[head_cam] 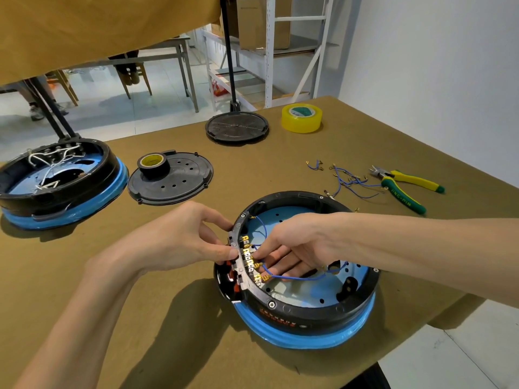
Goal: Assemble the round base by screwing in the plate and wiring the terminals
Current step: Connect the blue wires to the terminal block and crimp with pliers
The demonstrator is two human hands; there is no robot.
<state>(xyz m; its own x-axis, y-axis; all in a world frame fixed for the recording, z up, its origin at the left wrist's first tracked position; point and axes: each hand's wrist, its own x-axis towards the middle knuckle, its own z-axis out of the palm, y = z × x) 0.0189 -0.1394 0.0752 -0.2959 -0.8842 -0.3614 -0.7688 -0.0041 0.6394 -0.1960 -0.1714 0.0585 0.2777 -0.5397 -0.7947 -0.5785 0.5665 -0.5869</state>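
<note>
The round base (pixel 297 265), a black ring on a blue rim, sits on the olive table (pixel 196 318) at its near right edge, open side up. The left hand (pixel 179 240) is at the ring's left wall, its thumb and forefinger curled and pinching the grey terminal plate (pixel 242 269) that runs along the rim there. Just right of those fingertips stands the row of brass terminals (pixel 251 258). The right hand (pixel 283 248) reaches down inside the ring, fingers bent, pinching a blue wire (pixel 297 277) at a connector by the terminals; the wire trails away from the fingers across the blue floor toward the far wall.

Well beyond the right hand's knuckles lie loose blue wires (pixel 348 179) and green-and-yellow pliers (pixel 404 186). Farther back are a yellow tape roll (pixel 302 118) and a black ribbed disc (pixel 236 127). Beyond the left hand's fingers lies a black cover plate (pixel 174 179) with a black tape roll (pixel 153 164) resting on it, and left of that a second base (pixel 56 181) with white wires inside
</note>
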